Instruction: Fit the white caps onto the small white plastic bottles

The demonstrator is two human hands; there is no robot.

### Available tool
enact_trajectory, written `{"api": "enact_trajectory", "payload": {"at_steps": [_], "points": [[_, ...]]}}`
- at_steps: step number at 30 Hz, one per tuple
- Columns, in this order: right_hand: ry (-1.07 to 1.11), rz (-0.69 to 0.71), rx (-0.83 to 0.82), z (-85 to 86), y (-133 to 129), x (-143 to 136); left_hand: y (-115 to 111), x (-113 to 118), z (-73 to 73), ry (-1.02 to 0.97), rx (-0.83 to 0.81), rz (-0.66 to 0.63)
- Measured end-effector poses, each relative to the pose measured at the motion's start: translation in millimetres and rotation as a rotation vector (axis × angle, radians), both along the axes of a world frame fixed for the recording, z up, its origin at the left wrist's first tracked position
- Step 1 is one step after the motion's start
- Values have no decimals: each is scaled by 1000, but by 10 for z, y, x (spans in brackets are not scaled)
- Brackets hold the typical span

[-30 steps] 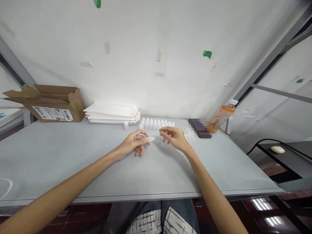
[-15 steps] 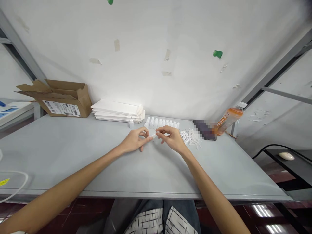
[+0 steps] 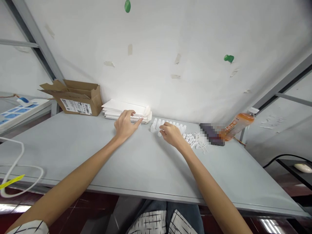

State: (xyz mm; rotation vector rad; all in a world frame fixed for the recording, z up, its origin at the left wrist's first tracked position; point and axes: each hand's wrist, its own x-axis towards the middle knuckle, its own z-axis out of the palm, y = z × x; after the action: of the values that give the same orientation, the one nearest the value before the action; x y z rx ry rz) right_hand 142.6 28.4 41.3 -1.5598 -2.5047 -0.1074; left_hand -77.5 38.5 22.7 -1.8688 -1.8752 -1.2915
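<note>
My left hand [image 3: 125,126] is over the table's back part, in front of a stack of white envelopes [image 3: 122,109]. Its thumb and index finger are apart, and nothing shows between them. My right hand [image 3: 171,135] is pinched on a small white plastic bottle [image 3: 159,133], mostly covered by the fingers. Just behind it, several small white bottles [image 3: 154,125] stand upright in a row, partly hidden by that hand. To the right of the hand lies a pile of small white plastic caps and pieces [image 3: 191,139].
A brown cardboard box [image 3: 76,99] stands open at the back left. On the right are a dark, partly blurred object [image 3: 215,139] and a tilted bottle of orange drink [image 3: 237,125]. A white cable [image 3: 40,172] loops over the left front edge of the grey table [image 3: 151,172].
My hands have parted: the left moved away toward the envelopes and opened, while the right keeps the small bottle near the row. The view has shifted toward the left.
</note>
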Motion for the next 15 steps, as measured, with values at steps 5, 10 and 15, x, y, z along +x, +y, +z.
{"api": "enact_trajectory", "payload": {"at_steps": [5,10,15], "points": [[17,-12,6,-30,70,-67,49,1,-84,33,-200,-12],[58,-34,18,-89,80,-126,80,5,-116,33,-304,-35],[89,-35,28,-135,95,-166,90,15,-132,43,-377,-46]]}}
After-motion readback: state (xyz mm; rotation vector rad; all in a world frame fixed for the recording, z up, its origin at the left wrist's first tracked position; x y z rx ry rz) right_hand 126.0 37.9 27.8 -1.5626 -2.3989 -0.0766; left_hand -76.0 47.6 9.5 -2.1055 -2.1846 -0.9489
